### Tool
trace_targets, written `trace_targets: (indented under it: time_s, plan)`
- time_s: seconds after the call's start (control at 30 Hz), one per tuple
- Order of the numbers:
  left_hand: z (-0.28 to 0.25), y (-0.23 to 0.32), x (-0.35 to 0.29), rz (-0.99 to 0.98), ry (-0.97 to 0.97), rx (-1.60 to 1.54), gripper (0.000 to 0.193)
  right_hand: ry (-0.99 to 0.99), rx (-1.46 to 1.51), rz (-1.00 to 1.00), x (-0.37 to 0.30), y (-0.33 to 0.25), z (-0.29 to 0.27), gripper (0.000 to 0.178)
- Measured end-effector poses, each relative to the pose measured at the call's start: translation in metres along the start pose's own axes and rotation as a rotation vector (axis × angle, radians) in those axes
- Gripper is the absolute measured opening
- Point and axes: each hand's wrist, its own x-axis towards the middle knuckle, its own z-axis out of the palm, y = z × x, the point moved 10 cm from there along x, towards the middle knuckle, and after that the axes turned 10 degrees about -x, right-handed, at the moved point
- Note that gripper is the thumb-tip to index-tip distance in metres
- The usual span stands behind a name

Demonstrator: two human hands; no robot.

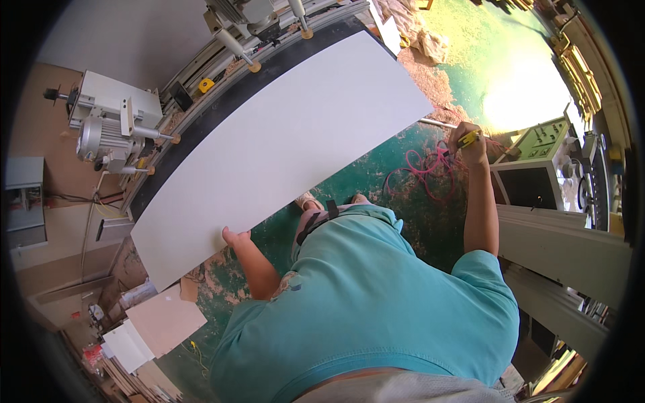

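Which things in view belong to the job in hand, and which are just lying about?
Seemingly in use:
white panel, left hand at its edge
yellow tool in the right hand
dark machine bed under the panel

Seemingly just lying about:
pink cord on the floor
loose boards, lower left
crumpled sheeting, upper right

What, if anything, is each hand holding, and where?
Right hand holds a yellow tool, gripped part unclear; left hand touches near edge of the white board, grip unclear.
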Motion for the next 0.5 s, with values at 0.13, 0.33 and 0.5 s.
trace_targets:
  time_s: [0.13,0.33,0.5]
  plan:
    - [-0.006,0.002,-0.009,0.004,0.009,-0.039,0.049,0.026,0.265,0.033,0.025,0.001,0.015,0.072]
    - [-0.036,0.005,0.003,0.06,0.054,-0.15,0.046,-0.426,-1.328,0.477,0.021,0.04,-0.006,0.065]
    - [-0.028,0.004,-0.006,0.051,-0.001,-0.188,0.047,0.498,-1.689,0.897,0.017,-0.027,-0.152,0.082]
